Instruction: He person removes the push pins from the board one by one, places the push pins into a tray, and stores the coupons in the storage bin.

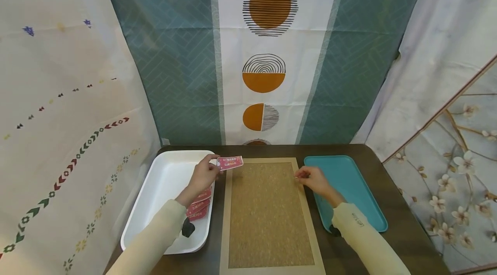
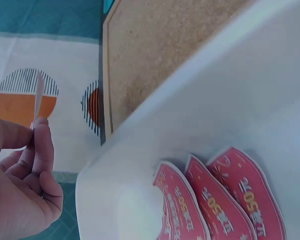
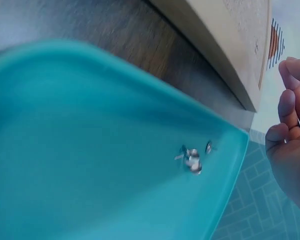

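In the head view my left hand pinches a red-and-pink coupon between thumb and fingers, above the corkboard's upper left corner. The left wrist view shows this coupon edge-on. My right hand is over the right edge of the wood-framed corkboard, its thumb and forefinger pinched together. A tiny pale thing, like a thumbtack, seems to sit at those fingertips; it is too small to make out. Several silver thumbtacks lie in the teal tray.
Left of the board stands a white tray with several red coupons overlapping by its right wall. The teal tray stands right of the board on the dark table. Patterned cloth hangs behind the table.
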Available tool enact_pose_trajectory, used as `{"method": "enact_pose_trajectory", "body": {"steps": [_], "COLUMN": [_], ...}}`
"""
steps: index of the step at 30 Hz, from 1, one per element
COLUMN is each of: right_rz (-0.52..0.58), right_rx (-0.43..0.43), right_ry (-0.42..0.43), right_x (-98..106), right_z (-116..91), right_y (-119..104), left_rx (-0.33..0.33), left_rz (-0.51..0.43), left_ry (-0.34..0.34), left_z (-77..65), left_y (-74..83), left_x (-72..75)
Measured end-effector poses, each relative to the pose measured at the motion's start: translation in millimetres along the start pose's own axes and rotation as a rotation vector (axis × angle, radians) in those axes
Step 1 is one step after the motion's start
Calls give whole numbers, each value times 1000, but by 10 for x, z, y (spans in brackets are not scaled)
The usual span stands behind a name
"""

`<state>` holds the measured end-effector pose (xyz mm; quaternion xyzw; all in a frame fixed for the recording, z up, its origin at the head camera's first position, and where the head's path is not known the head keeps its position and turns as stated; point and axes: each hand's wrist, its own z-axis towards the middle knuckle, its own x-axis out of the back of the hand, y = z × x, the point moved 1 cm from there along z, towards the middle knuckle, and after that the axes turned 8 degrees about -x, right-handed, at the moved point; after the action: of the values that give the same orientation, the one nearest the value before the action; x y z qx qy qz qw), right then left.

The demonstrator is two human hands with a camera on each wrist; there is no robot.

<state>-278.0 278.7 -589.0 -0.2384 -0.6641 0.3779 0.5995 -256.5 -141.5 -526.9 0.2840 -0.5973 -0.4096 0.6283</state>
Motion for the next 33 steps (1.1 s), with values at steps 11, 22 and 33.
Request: {"method": "enact_pose_trajectory", "body": {"steps": [11,22,33], "right_rz": [-66,-91,-116], "right_rx": [-38,-32,-25], "right_ry": [54,73,94], "right_x": [137,226,346], "right_z": [-93,-150,-260], "right_y": [76,218,378], "left_rx": [58,89,160], "left_rz": [20,56,153], "left_ry": [30,53,45], "left_z": [-141,-230,-363], "left_y": [-123,-323,-600], "left_x": [219,481,693]}}
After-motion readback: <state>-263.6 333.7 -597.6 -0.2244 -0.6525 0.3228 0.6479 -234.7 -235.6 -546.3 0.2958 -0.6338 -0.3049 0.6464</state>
